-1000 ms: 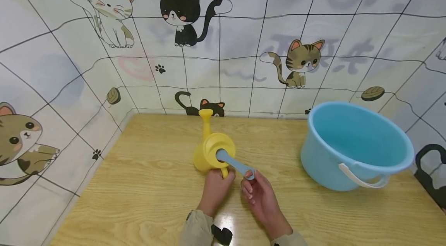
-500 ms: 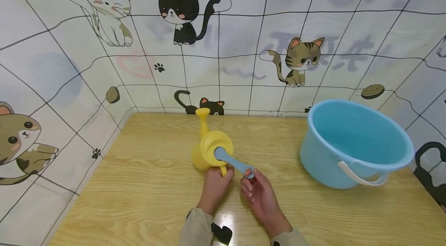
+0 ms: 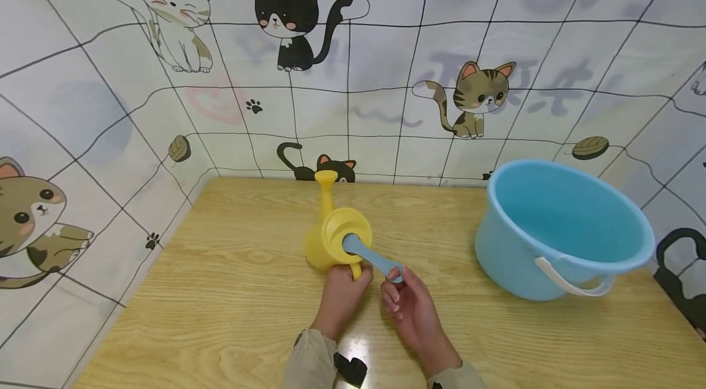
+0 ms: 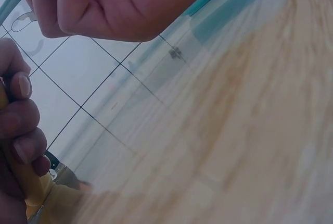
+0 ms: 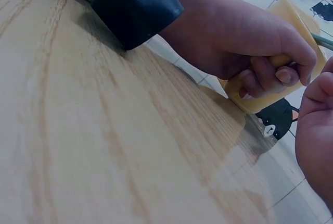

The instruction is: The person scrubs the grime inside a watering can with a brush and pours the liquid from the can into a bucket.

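A yellow watering can (image 3: pixel 318 248) stands on the table, its spout pointing toward the back wall. My left hand (image 3: pixel 341 298) grips its handle, fingers wrapped round it in the left wrist view. A blue plastic tool with a long flat handle (image 3: pixel 374 258) slants into the can's round top opening. Its far end is hidden inside, so I cannot tell its kind. My right hand (image 3: pixel 412 318) pinches the near end of this handle between thumb and fingers, a little right of my left hand. In the right wrist view the can (image 5: pixel 260 99) shows behind the left hand's curled fingers.
A light blue bucket (image 3: pixel 518 263) with a white handle (image 3: pixel 573 282) stands at the right of the wooden table (image 3: pixel 231 309). A white wall covering (image 3: pixel 380 113) with cat drawings rises behind and at both sides.
Both hands keep their holds. The can and the blue handle shift slightly left and then back right in the view, as does the background; otherwise the scene looks the same.
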Demonstrator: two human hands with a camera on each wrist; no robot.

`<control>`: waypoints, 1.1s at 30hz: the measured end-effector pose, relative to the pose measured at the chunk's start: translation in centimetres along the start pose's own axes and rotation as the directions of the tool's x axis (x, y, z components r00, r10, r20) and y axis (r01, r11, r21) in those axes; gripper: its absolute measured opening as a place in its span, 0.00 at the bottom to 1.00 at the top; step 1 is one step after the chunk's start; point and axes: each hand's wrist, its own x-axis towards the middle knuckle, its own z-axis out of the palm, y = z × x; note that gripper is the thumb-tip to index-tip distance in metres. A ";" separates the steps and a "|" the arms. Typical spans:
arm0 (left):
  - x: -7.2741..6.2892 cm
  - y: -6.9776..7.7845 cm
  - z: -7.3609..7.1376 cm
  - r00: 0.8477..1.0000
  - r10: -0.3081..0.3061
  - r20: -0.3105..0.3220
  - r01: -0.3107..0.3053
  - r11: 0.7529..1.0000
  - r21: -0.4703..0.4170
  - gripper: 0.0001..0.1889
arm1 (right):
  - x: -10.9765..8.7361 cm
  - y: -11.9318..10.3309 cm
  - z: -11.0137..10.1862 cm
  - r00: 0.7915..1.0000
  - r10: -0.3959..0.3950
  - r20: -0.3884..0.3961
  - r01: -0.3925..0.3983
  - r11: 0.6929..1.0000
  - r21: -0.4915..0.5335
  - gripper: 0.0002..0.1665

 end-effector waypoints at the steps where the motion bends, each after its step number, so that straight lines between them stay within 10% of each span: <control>1: 0.0 0.0 0.0 1.000 0.002 0.001 -0.002 1.000 0.007 0.19 | 0.0 0.0 0.0 1.000 -0.001 0.001 0.001 1.000 0.000 0.27; 13: 0.2 -0.3 0.1 0.967 0.253 0.019 -0.248 0.931 0.268 0.19 | 0.0 0.1 0.0 1.000 -0.028 0.012 0.029 0.999 -0.035 0.25; 33: 0.2 -0.2 0.1 0.998 0.064 -0.025 -0.063 0.996 0.060 0.20 | 0.1 0.0 0.0 1.000 -0.012 -0.002 0.012 0.999 -0.048 0.27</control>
